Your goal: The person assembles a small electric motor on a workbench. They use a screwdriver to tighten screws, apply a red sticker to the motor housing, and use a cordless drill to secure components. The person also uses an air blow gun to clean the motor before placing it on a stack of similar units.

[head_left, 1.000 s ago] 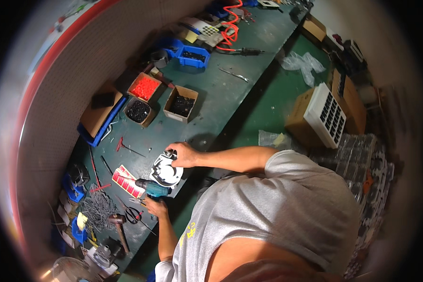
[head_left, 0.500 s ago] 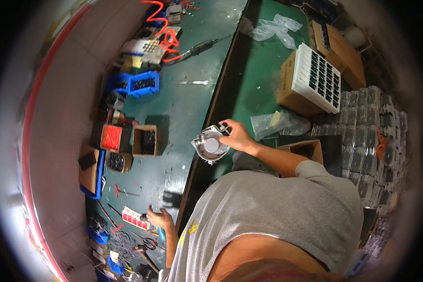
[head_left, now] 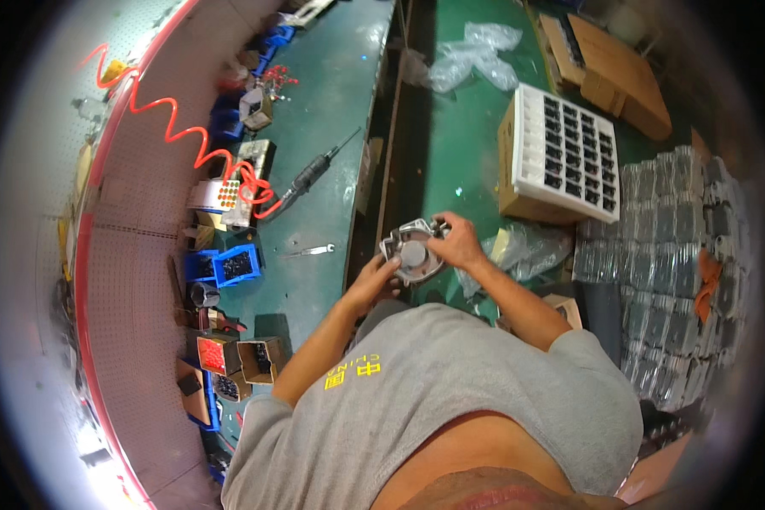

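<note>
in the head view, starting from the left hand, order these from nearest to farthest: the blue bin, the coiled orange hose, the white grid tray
1. Blue bin, left of the left hand, on the bench.
2. White grid tray, up and to the right, on a cardboard box.
3. Coiled orange hose, far upper left by the wall.

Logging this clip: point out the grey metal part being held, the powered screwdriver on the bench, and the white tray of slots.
Grey metal part (head_left: 412, 252), head view, round centre.
Powered screwdriver (head_left: 312, 174), head view, handle.
White tray (head_left: 569, 153), head view, gridded top.

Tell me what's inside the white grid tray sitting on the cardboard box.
The white grid tray holds dark parts in most cells; a few cells look empty. What kind of parts they are, and the cardboard box contents beneath, are hidden.
</note>
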The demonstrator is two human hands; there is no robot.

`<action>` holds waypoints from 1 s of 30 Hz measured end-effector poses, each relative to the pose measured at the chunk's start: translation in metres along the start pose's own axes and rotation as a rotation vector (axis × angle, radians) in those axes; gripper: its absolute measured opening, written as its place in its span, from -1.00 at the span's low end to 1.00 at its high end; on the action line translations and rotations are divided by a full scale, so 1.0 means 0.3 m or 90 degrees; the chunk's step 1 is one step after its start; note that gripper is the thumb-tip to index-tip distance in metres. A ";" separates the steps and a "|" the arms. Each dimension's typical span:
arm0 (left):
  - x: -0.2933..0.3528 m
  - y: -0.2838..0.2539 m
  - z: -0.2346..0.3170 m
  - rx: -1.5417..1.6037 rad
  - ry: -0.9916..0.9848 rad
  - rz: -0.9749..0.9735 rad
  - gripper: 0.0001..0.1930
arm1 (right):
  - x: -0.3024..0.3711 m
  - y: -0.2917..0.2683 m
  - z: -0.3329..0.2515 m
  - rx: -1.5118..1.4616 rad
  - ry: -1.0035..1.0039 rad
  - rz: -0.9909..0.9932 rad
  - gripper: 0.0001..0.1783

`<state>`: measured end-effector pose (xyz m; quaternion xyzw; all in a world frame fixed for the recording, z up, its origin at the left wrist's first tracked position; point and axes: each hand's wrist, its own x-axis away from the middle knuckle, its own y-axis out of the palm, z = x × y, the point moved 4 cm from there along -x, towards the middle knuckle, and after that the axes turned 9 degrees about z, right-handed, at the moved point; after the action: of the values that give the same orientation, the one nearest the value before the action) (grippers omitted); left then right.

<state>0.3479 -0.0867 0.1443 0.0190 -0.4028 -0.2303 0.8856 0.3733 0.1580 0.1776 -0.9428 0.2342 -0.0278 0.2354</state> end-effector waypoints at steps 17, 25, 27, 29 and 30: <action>-0.809 0.214 0.959 -0.231 0.124 -0.036 -0.42 | -1.010 -0.158 -0.066 0.066 0.036 0.121 -0.45; -1.118 0.269 1.227 -0.191 0.056 -0.100 -0.36 | -1.401 -0.180 -0.097 0.090 0.018 0.132 -0.44; -1.206 0.268 1.275 -0.192 0.047 -0.109 -0.38 | -1.503 -0.165 -0.076 0.104 0.023 0.111 -0.44; -1.273 0.262 1.329 -0.176 0.039 -0.084 -0.42 | -1.611 -0.138 -0.033 0.075 0.028 0.086 -0.45; -1.307 0.264 1.345 -0.177 0.041 -0.094 -0.45 | -1.665 -0.115 -0.006 0.059 0.027 0.068 -0.45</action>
<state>-0.1356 0.2114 0.1578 -0.0667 -0.3357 -0.3473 0.8731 -0.0563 0.4112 0.2238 -0.9164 0.2874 -0.0459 0.2748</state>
